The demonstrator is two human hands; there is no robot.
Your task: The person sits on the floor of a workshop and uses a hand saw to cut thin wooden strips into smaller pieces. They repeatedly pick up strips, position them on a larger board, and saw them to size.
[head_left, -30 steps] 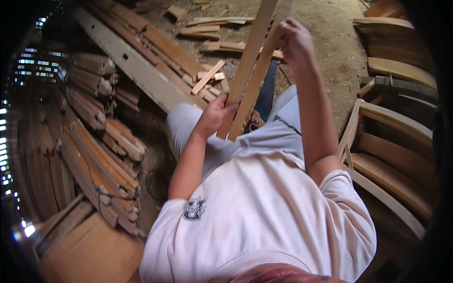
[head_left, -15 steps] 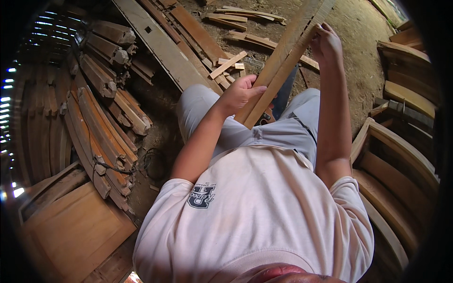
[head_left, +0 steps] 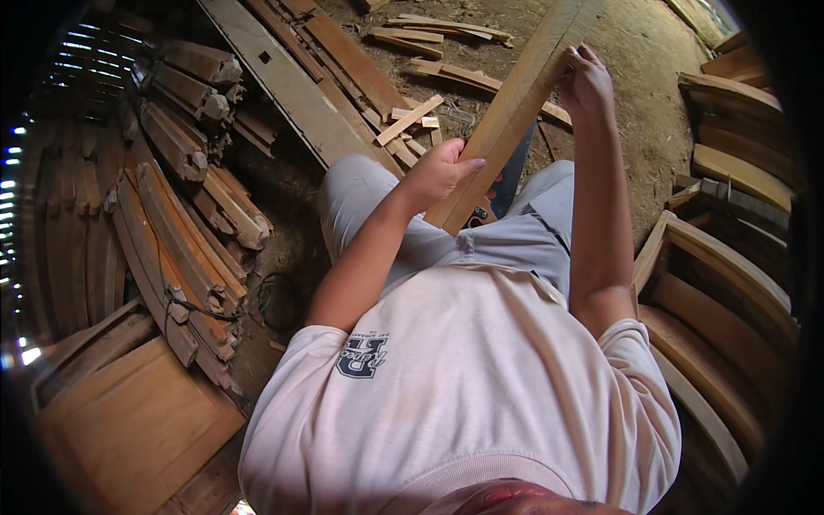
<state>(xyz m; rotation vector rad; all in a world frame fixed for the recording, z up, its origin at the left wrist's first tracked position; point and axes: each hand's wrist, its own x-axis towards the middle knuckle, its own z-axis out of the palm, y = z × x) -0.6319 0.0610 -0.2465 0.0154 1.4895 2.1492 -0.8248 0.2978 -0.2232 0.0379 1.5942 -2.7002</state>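
Observation:
A long, flat wooden board (head_left: 515,112) slants from my lap up past the far edge of the view. My left hand (head_left: 439,176) is closed around its near end, thumb lying across the upper face. Farther along, my right hand (head_left: 589,86) pinches the board's right edge with bent fingers; the fingertips are partly hidden. Under the board, between my knees, a dark blue blade (head_left: 513,172) shows, like that of a handsaw, with a brown and black handle part (head_left: 481,215) close to the board's end.
Long planks (head_left: 296,94) lie on the dirt floor ahead, beside short offcuts (head_left: 410,120) and thin strips (head_left: 455,73). Stacked timber (head_left: 184,232) and a wooden panel (head_left: 142,421) are at left. Wooden frames (head_left: 721,266) stand close on the right.
The board has turned slightly on its long axis, so its slotted edge no longer shows. My right hand has shifted slightly left; my left hand keeps its grip.

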